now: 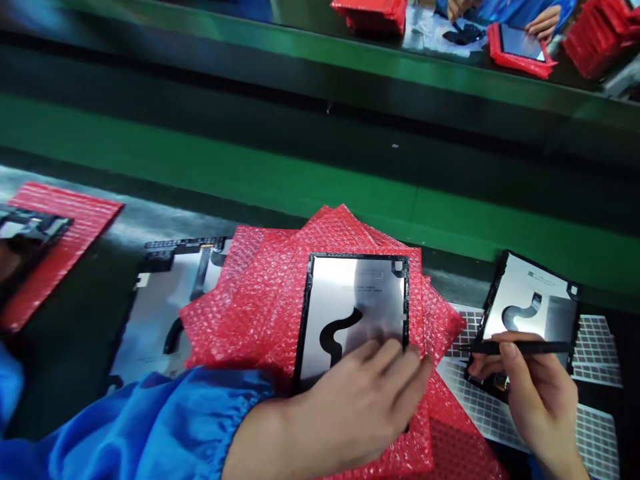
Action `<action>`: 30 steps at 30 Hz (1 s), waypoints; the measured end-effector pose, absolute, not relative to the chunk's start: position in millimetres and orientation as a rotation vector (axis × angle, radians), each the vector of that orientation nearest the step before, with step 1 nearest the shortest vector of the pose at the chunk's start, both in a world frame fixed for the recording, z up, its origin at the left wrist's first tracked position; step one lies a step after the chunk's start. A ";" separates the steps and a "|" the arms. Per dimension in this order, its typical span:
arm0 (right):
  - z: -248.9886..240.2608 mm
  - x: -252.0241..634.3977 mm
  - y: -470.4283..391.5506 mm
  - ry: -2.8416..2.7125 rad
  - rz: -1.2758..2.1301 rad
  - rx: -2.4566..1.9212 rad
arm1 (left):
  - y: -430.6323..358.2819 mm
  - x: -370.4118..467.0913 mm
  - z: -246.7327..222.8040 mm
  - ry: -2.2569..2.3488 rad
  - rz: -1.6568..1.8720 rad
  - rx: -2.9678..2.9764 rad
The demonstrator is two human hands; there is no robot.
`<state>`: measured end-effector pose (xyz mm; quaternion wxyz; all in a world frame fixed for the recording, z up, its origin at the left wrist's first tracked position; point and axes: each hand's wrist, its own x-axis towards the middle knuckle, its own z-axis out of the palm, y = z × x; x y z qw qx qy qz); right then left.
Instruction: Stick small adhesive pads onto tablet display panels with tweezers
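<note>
A tablet screen panel, its silver back up and a curved black flex cable on it, lies on a fanned stack of red bubble-wrap bags. My left hand reaches across the panel's lower part, fingers together and bent at its right edge; the thumb is hidden. My right hand holds a slim black tool with a pointed tip, which looks like tweezers. Its fingers also touch the lower left of a second screen panel, which sits tilted over white grid-marked sheets.
Left of the bags lies a larger screen panel with black cables. Farther left another panel rests on a red bag. A green-edged ledge runs behind. Beyond it, a co-worker's hands work among red-bagged stacks.
</note>
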<state>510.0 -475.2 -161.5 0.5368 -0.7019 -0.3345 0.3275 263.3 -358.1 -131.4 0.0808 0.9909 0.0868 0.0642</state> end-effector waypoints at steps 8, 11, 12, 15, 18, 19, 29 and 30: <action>-183.0 498.6 -516.9 -1.027 0.815 -1.759 | -381.4 276.3 -154.7 0.041 0.165 3.065; -177.5 497.7 -513.0 -1.113 0.789 -1.760 | -378.0 275.1 -157.6 0.027 0.223 3.033; -175.9 497.7 -513.3 -1.135 0.786 -1.761 | -376.3 274.8 -157.1 0.020 0.251 3.017; -175.3 495.2 -522.7 -1.164 0.797 -1.769 | -371.7 274.0 -154.7 -0.021 0.302 2.972; -180.3 487.9 -537.8 -1.150 0.818 -1.801 | -368.9 273.1 -153.4 -0.053 0.293 2.936; -182.3 485.2 -541.6 -1.157 0.819 -1.804 | -368.4 272.7 -153.5 -0.053 0.306 2.925; -173.1 466.3 -533.5 -1.097 0.766 -1.875 | -370.5 272.1 -156.7 -0.029 0.335 2.903; -171.0 463.8 -532.4 -1.071 0.763 -1.898 | -370.5 272.6 -156.6 -0.030 0.338 2.904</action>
